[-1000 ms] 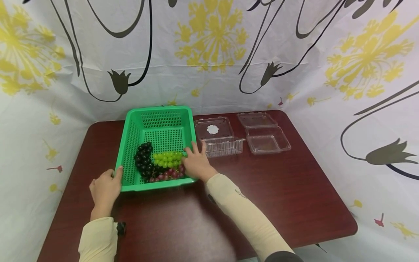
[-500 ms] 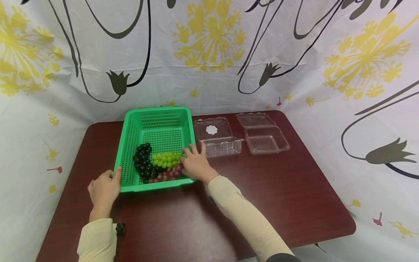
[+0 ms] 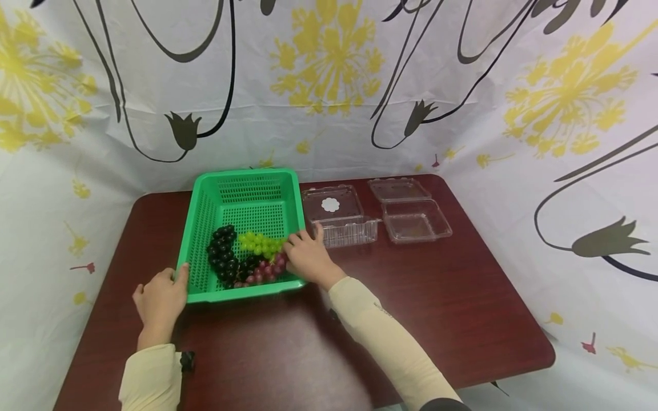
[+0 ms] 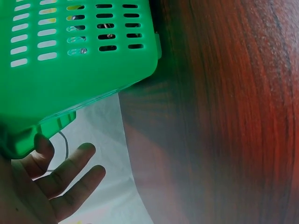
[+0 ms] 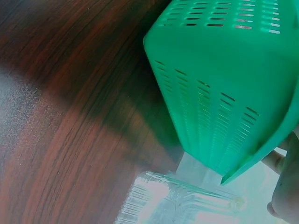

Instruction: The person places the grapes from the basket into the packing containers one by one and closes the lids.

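A green plastic basket (image 3: 236, 294) stands on the table, holding bunches of black grapes (image 3: 222, 257), green grapes (image 3: 257, 244) and red grapes (image 3: 264, 272). My left hand (image 3: 161, 302) holds the basket's rim at the near left corner; in the left wrist view, other fingers (image 4: 74, 189) spread out below that rim. Over the right rim reaches my right hand (image 3: 311, 260), its fingertips pinching the right end of the green bunch. In the right wrist view the basket wall (image 5: 219, 70) hides the grapes and those fingertips, leaving part of the hand (image 5: 287, 186) at the edge.
Right of the basket, close to its wall, sits an opened clear plastic clamshell box (image 3: 352, 233) with a white sticker on its lid. A second opened clear box (image 3: 417, 220) lies farther right. A patterned cloth (image 3: 329, 142) hangs behind the dark red table (image 3: 421, 302).
My right fingers have closed in on the green grapes, and the bunch has turned slightly, its left end tipping up. The left hand keeps its hold on the basket rim.
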`<state>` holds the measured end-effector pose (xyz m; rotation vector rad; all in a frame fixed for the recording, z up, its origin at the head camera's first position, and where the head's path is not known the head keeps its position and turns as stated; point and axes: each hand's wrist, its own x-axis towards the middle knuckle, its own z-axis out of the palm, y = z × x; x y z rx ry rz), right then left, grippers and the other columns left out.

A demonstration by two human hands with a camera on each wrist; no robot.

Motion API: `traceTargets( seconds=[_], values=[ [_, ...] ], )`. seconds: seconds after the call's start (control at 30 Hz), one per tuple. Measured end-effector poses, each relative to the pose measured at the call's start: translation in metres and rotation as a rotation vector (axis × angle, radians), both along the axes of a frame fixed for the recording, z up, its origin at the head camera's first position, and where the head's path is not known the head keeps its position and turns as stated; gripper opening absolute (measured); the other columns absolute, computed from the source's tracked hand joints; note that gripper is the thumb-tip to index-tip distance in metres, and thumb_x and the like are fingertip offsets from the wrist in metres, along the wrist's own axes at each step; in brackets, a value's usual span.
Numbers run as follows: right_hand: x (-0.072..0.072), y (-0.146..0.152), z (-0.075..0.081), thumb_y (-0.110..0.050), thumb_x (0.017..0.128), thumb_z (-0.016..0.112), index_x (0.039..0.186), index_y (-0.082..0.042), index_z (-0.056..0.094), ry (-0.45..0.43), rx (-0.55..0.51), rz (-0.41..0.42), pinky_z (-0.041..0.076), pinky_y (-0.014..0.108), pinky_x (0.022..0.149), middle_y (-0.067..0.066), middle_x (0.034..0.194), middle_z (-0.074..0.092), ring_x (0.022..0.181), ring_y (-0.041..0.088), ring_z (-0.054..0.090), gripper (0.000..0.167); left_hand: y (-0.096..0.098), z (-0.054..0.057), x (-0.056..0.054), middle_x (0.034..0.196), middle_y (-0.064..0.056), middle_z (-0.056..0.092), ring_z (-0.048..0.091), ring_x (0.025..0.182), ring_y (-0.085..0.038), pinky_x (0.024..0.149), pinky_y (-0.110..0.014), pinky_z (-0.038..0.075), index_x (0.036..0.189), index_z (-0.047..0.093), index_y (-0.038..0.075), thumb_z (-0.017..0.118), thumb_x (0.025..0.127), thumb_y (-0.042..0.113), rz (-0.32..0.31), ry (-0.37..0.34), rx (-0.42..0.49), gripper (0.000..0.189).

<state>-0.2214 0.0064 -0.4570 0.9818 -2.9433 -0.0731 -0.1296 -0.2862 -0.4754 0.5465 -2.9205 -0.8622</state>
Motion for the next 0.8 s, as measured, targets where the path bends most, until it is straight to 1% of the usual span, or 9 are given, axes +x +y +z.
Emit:
traceTargets(
  seconds=[0.1, 0.2, 0.27, 0.37, 0.43, 0.5, 0.6, 0.7, 0.8],
  values=[
    [0.002, 0.001, 0.002, -0.030, 0.090, 0.061, 0.112, -0.022, 0.067, 0.036, -0.018, 0.014, 0.018, 0.068, 0.110, -0.004, 0.114, 0.061, 0.115, 0.020, 0.050, 0.024, 0.000, 0.000, 0.001, 0.078, -0.021, 0.061, 0.057, 0.094, -0.049, 0.108, -0.070, 0.012, 0.084, 0.056, 0.001, 0.025, 0.101, 0.056, -0.001, 0.012, -0.007, 0.065],
    [0.004, 0.002, 0.005, -0.030, 0.089, 0.062, 0.110, -0.021, 0.068, 0.068, -0.033, 0.025, 0.021, 0.067, 0.109, -0.004, 0.113, 0.061, 0.114, 0.020, 0.051, 0.023, 0.000, 0.000, 0.001, 0.073, -0.019, 0.059, 0.058, 0.090, -0.046, 0.108, -0.070, 0.011, 0.081, 0.054, 0.002, 0.027, 0.101, 0.055, 0.005, 0.022, -0.016, 0.063],
    [0.005, 0.002, 0.006, -0.030, 0.089, 0.063, 0.110, -0.021, 0.068, 0.081, -0.044, 0.027, 0.020, 0.067, 0.109, -0.004, 0.113, 0.061, 0.114, 0.019, 0.051, 0.024, 0.000, 0.000, 0.000, 0.072, -0.020, 0.059, 0.059, 0.089, -0.046, 0.108, -0.071, 0.010, 0.083, 0.055, 0.000, 0.028, 0.101, 0.055, 0.014, 0.023, -0.027, 0.064],
    [0.006, 0.003, 0.009, -0.031, 0.088, 0.064, 0.110, -0.021, 0.069, 0.106, -0.061, 0.030, 0.019, 0.066, 0.110, -0.004, 0.113, 0.062, 0.114, 0.019, 0.051, 0.024, 0.000, 0.001, -0.001, 0.089, -0.026, 0.065, 0.058, 0.097, -0.048, 0.108, -0.071, 0.008, 0.101, 0.061, -0.005, 0.028, 0.101, 0.054, 0.024, 0.023, -0.041, 0.067],
    [0.005, 0.004, 0.010, -0.031, 0.089, 0.063, 0.110, -0.022, 0.069, 0.120, -0.070, 0.031, 0.019, 0.066, 0.110, -0.005, 0.114, 0.061, 0.115, 0.019, 0.051, 0.023, 0.001, 0.002, -0.002, 0.101, -0.029, 0.065, 0.057, 0.102, -0.049, 0.108, -0.072, 0.007, 0.112, 0.061, -0.006, 0.028, 0.101, 0.054, 0.028, 0.018, -0.048, 0.069],
    [0.005, 0.005, 0.012, -0.031, 0.089, 0.063, 0.109, -0.023, 0.069, 0.133, -0.075, 0.028, 0.020, 0.065, 0.110, -0.005, 0.114, 0.062, 0.115, 0.019, 0.051, 0.023, 0.001, 0.002, -0.003, 0.107, -0.030, 0.064, 0.056, 0.104, -0.049, 0.108, -0.072, 0.007, 0.116, 0.060, -0.007, 0.028, 0.101, 0.054, 0.029, 0.014, -0.055, 0.070],
    [0.005, 0.006, 0.014, -0.029, 0.088, 0.062, 0.109, -0.023, 0.069, 0.135, -0.091, 0.023, 0.019, 0.065, 0.110, -0.005, 0.115, 0.062, 0.116, 0.019, 0.051, 0.023, 0.002, 0.003, -0.003, 0.108, -0.031, 0.063, 0.056, 0.104, -0.049, 0.108, -0.072, 0.007, 0.117, 0.060, -0.007, 0.028, 0.101, 0.053, 0.031, 0.012, -0.066, 0.071],
    [0.006, 0.008, 0.016, -0.028, 0.087, 0.063, 0.108, -0.022, 0.069, 0.138, -0.108, 0.021, 0.020, 0.065, 0.110, -0.004, 0.115, 0.062, 0.116, 0.020, 0.052, 0.023, 0.003, 0.004, -0.003, 0.106, -0.030, 0.064, 0.057, 0.101, -0.049, 0.107, -0.071, 0.011, 0.115, 0.060, -0.007, 0.028, 0.101, 0.053, 0.034, 0.011, -0.077, 0.070],
    [0.007, 0.009, 0.018, -0.027, 0.086, 0.064, 0.108, -0.021, 0.070, 0.152, -0.129, 0.023, 0.022, 0.063, 0.109, -0.004, 0.115, 0.062, 0.115, 0.020, 0.052, 0.023, 0.004, 0.004, -0.002, 0.102, -0.029, 0.064, 0.056, 0.097, -0.048, 0.100, -0.068, 0.021, 0.112, 0.061, -0.007, 0.028, 0.101, 0.053, 0.040, 0.013, -0.107, 0.069]
  ],
)
